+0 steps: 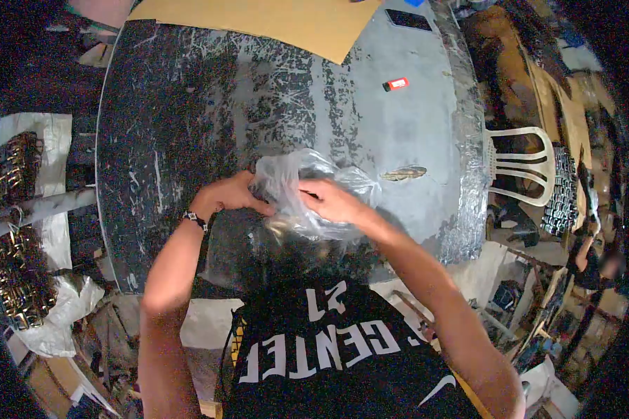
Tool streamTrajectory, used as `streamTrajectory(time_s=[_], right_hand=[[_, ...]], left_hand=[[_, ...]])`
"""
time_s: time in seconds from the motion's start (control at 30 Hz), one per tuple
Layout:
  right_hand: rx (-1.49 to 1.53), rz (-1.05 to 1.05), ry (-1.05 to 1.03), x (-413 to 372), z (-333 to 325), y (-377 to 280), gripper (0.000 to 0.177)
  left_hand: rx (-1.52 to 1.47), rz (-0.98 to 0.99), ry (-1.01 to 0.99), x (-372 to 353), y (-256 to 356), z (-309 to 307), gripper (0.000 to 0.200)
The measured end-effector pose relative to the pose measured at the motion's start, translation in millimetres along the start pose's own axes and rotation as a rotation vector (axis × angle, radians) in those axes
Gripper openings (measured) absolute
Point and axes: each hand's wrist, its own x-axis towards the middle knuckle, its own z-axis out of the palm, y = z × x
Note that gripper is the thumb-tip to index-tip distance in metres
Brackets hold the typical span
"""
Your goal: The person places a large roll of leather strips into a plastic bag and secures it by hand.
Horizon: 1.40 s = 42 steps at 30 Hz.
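A crumpled clear plastic bag (313, 162) lies bunched up at the near side of the worn black-and-grey table (168, 140). My left hand (236, 193), with a beaded bracelet at its wrist, grips the bag's left side, fingers curled into the film. On the bag's right part my right hand (330, 201) is closed, thumb and fingers pinching the plastic. Just below my left hand, a small pale blurred patch shows close to the bag. Folds of film partly hide the fingertips of both hands.
A cardboard sheet (258, 17) and a dark phone (409, 20) lie at the table's far side, with a red lighter (395, 84) nearer. A white plastic chair (524, 166) stands at right. Stacked metal buckles (21, 279) rest on white sacking at left.
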Motion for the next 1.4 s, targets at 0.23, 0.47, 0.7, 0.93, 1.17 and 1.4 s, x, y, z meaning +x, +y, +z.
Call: streamTrajectory(time_s=[0.23, 0.47, 0.7, 0.93, 1.17, 1.4], right_hand=[[-0.123, 0.029, 0.177, 0, 25, -5, 0.024], [-0.142, 0.078, 0.127, 5, 25, -7, 0.034], [-0.094, 0.128, 0.663, -37, -25, -6, 0.041], [0.264, 0.832, 0.298, -95, -47, 16, 0.046], [0.696, 0.461, 0.606, -45, -148, 31, 0.043], [-0.105, 0.506, 0.944, -73, -94, -5, 0.039]], left_hand=[[0.06, 0.206, -0.088, -29, 62, -11, 0.078], [0.166, 0.184, -0.074, -24, 81, -6, 0.071], [0.277, 0.113, -0.039, -7, 36, -11, 0.069], [0.077, 0.592, 0.185, -39, 65, 1, 0.069], [0.188, 0.17, 0.031, -28, 50, -4, 0.073], [0.046, 0.326, 0.146, -38, 47, 2, 0.074]])
